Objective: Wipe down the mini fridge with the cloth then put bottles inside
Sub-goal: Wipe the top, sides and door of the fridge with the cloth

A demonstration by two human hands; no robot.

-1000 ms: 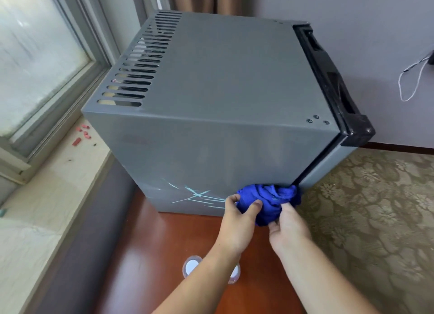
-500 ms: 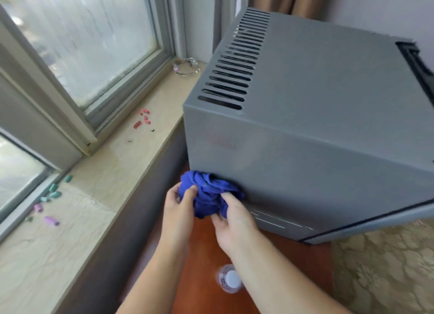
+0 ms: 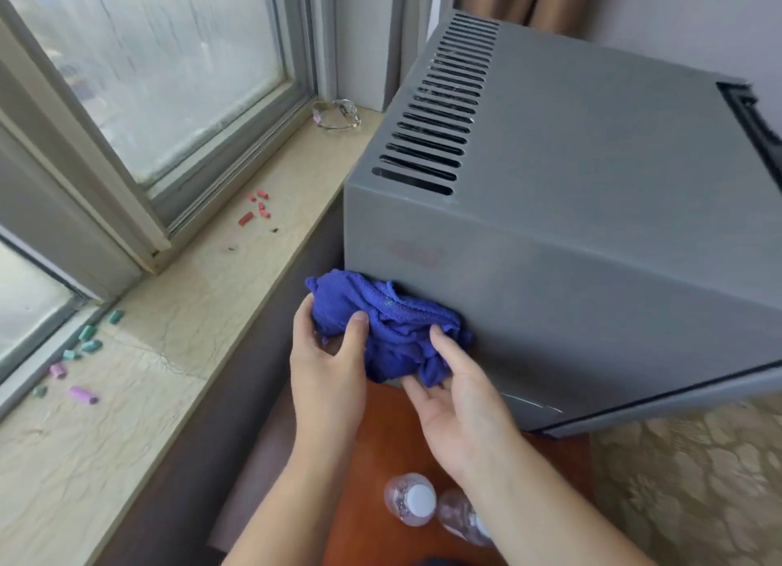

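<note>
Gripping the cloth point(image 3: 389, 324) with my left hand point(image 3: 326, 371) and right hand point(image 3: 461, 404) at the mini fridge point(image 3: 592, 269) corner; bottles point(image 3: 410, 500) on counter point(image 3: 381, 434) below wrists, windowsill point(image 3: 169, 333) close left.

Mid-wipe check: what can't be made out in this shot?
Head view only.
Fridge door: cut off by the right edge; the inside is unseen.
Fridge side under the cloth: covered, so its state is unknown.
One bottle: partly behind the right arm.
Left hand: its fingers are behind the cloth.
</note>
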